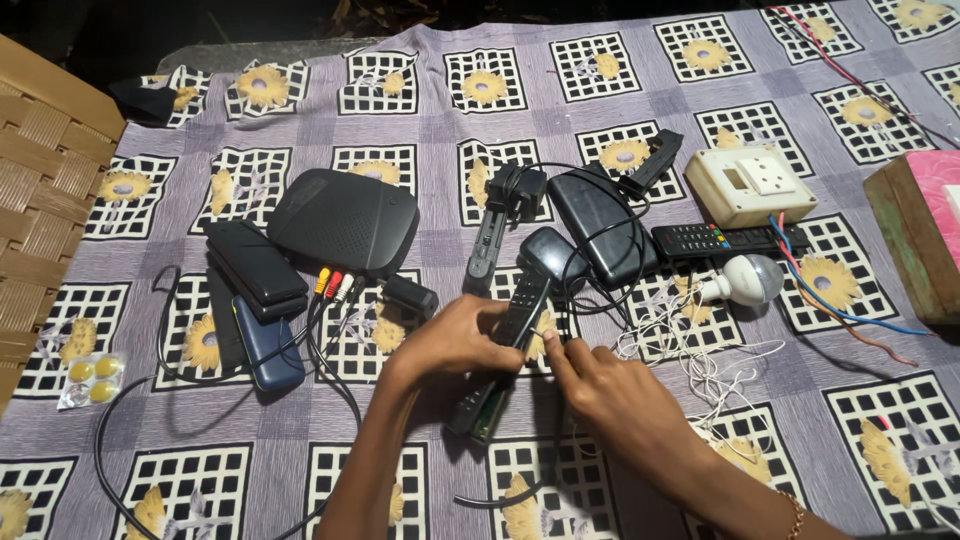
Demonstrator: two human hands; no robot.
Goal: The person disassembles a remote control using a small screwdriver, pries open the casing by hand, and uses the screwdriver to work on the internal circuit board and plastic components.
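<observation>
My left hand grips a long black remote control lying on a patterned cloth; part of the remote's green circuit board shows at its near end. My right hand pinches at the remote's edge close beside the left hand, fingers closed, with a thin black cable running under it. What the fingertips hold is too small to tell.
On the purple flower-print cloth lie a black set-top box with coloured plugs, stacked black boxes, a blue phone, adapters, another remote, a white bulb, a cream switch box, tangled white wire. A wicker chair stands left.
</observation>
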